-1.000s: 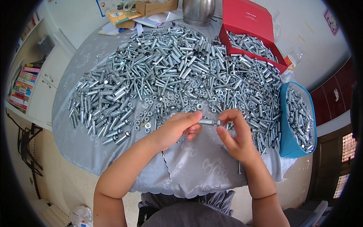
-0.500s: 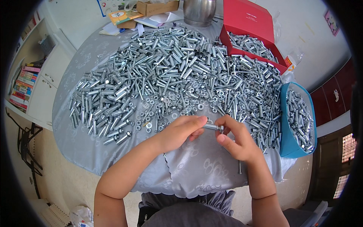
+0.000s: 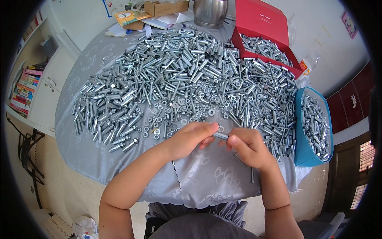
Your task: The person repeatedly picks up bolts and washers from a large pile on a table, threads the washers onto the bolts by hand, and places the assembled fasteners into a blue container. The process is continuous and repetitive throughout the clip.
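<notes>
Between my two hands is a silvery expansion bolt [image 3: 220, 136], lying nearly level and slightly tilted down to the right. My left hand [image 3: 189, 140] is closed on its left part, thumb on top. At its right end, my right hand [image 3: 250, 148] is closed with thumb and curled fingers round the tip, which they hide. Just beyond my hands lie loose washers and nuts [image 3: 211, 112] at the near edge of a big heap of metal bolts and sleeves [image 3: 179, 59]. Below my right hand, a thin bolt [image 3: 252, 175] rests on the grey tablecloth [image 3: 199, 175].
Assembled expansion bolts [image 3: 119, 119] lie in a group at the left. A blue bin [image 3: 306, 153] full of bolts stands at the right, and an open red box [image 3: 260, 20] of them behind. A metal pot [image 3: 210, 14], papers and a cardboard box [image 3: 166, 8] sit at the back.
My right hand's fingers, spread round the bolt's right end before, have curled in and closed on it. My left hand has stayed in place.
</notes>
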A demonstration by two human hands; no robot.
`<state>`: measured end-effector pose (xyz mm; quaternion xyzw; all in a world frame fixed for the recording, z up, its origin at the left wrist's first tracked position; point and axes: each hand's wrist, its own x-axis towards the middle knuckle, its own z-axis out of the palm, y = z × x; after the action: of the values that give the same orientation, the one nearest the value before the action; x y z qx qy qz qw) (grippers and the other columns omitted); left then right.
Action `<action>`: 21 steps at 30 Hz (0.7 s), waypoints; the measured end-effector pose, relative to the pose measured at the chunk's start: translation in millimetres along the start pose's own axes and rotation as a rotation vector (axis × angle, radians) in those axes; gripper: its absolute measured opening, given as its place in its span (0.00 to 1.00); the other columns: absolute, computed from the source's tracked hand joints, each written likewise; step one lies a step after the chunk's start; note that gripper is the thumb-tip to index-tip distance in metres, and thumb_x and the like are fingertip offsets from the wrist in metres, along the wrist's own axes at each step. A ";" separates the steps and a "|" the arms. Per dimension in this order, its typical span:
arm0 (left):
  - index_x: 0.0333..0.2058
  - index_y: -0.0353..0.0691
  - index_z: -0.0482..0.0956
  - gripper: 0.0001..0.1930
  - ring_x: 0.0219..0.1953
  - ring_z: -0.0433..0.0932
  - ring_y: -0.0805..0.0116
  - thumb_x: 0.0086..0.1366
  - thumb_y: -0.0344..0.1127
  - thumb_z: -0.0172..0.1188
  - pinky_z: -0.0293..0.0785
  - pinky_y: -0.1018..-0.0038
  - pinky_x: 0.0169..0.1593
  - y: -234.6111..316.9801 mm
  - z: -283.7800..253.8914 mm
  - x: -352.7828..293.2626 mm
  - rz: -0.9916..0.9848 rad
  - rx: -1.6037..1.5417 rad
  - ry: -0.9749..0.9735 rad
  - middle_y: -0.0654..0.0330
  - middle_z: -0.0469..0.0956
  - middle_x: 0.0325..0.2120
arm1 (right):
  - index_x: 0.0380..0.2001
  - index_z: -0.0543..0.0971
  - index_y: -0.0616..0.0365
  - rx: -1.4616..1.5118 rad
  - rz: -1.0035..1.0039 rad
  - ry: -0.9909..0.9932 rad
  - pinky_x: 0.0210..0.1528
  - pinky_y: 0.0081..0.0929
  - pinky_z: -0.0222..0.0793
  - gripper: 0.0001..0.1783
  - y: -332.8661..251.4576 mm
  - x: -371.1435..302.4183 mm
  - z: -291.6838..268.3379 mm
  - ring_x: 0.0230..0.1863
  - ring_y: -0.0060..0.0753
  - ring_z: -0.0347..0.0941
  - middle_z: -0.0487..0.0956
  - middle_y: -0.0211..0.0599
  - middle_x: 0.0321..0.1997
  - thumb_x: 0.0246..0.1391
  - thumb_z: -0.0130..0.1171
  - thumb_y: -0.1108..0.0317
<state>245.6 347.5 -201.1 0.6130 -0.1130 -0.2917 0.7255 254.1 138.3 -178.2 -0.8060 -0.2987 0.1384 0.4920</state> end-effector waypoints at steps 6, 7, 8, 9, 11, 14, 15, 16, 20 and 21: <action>0.18 0.44 0.61 0.23 0.23 0.59 0.78 0.65 0.55 0.40 0.57 0.81 0.29 -0.9 0.5 0.4 -0.007 -0.040 0.016 0.70 0.59 0.17 | 0.28 0.75 0.66 0.004 -0.097 0.127 0.27 0.21 0.65 0.13 -0.4 3.6 11.1 0.27 0.27 0.69 0.72 0.36 0.23 0.50 0.57 0.64; 0.18 0.44 0.61 0.24 0.23 0.59 0.78 0.65 0.55 0.40 0.57 0.80 0.29 -0.7 0.3 0.1 -0.007 -0.049 0.016 0.70 0.59 0.17 | 0.28 0.75 0.66 -0.002 -0.082 0.085 0.27 0.21 0.64 0.12 1.4 3.3 8.3 0.27 0.27 0.69 0.72 0.35 0.23 0.50 0.58 0.65; 0.18 0.44 0.61 0.23 0.23 0.59 0.78 0.65 0.55 0.40 0.57 0.80 0.29 -0.7 -0.1 -0.1 -0.010 -0.038 0.009 0.70 0.59 0.17 | 0.28 0.75 0.66 -0.008 -0.066 0.043 0.26 0.21 0.64 0.12 3.3 3.1 6.4 0.27 0.26 0.69 0.72 0.35 0.22 0.50 0.58 0.65; 0.18 0.44 0.61 0.23 0.23 0.58 0.78 0.65 0.55 0.40 0.57 0.80 0.29 -0.4 0.1 0.4 -0.012 -0.026 -0.001 0.70 0.59 0.17 | 0.28 0.76 0.66 0.036 -0.048 0.035 0.27 0.21 0.64 0.12 5.9 2.1 5.6 0.27 0.26 0.69 0.72 0.34 0.23 0.50 0.57 0.65; 0.18 0.44 0.61 0.23 0.23 0.58 0.78 0.66 0.54 0.40 0.57 0.80 0.29 -0.6 0.7 1.1 -0.009 -0.014 -0.007 0.70 0.59 0.17 | 0.28 0.76 0.65 0.126 -0.011 0.020 0.27 0.20 0.63 0.12 10.7 0.0 5.6 0.27 0.25 0.69 0.72 0.33 0.23 0.51 0.57 0.64; 0.18 0.44 0.61 0.23 0.23 0.58 0.78 0.66 0.54 0.40 0.57 0.81 0.29 -2.3 0.0 0.8 -0.006 -0.021 0.002 0.70 0.59 0.17 | 0.28 0.76 0.63 0.198 0.004 0.101 0.28 0.18 0.62 0.13 1.6 0.6 13.7 0.26 0.22 0.68 0.73 0.31 0.24 0.53 0.55 0.61; 0.18 0.44 0.61 0.23 0.23 0.58 0.78 0.66 0.54 0.40 0.57 0.80 0.29 -1.2 0.3 0.3 -0.009 -0.031 -0.002 0.70 0.59 0.17 | 0.28 0.76 0.63 0.248 0.064 0.042 0.28 0.18 0.62 0.14 1.6 0.4 11.1 0.26 0.21 0.67 0.73 0.31 0.24 0.53 0.55 0.60; 0.18 0.44 0.61 0.23 0.23 0.58 0.78 0.66 0.54 0.40 0.57 0.80 0.29 -0.4 0.3 0.0 -0.012 -0.041 -0.006 0.70 0.59 0.17 | 0.28 0.76 0.63 0.297 0.124 -0.017 0.28 0.18 0.62 0.15 2.4 0.0 6.2 0.25 0.20 0.67 0.73 0.30 0.24 0.54 0.54 0.59; 0.17 0.44 0.61 0.23 0.22 0.58 0.78 0.66 0.53 0.41 0.57 0.80 0.29 -0.2 0.1 0.6 -0.021 -0.032 -0.005 0.70 0.60 0.17 | 0.28 0.76 0.64 0.418 0.206 -0.007 0.26 0.18 0.62 0.17 1.7 -1.4 10.5 0.24 0.18 0.66 0.72 0.27 0.22 0.54 0.54 0.57; 0.17 0.44 0.61 0.23 0.22 0.58 0.78 0.66 0.53 0.41 0.57 0.80 0.29 -0.5 0.3 0.7 -0.024 -0.045 0.015 0.70 0.60 0.17 | 0.29 0.76 0.64 0.365 0.191 -0.015 0.25 0.17 0.61 0.17 1.9 -2.0 10.2 0.24 0.17 0.66 0.72 0.27 0.22 0.54 0.54 0.57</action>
<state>245.8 346.8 -201.7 0.6001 -0.0936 -0.2982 0.7364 247.9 143.7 -184.8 -0.7269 -0.1944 0.2425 0.6123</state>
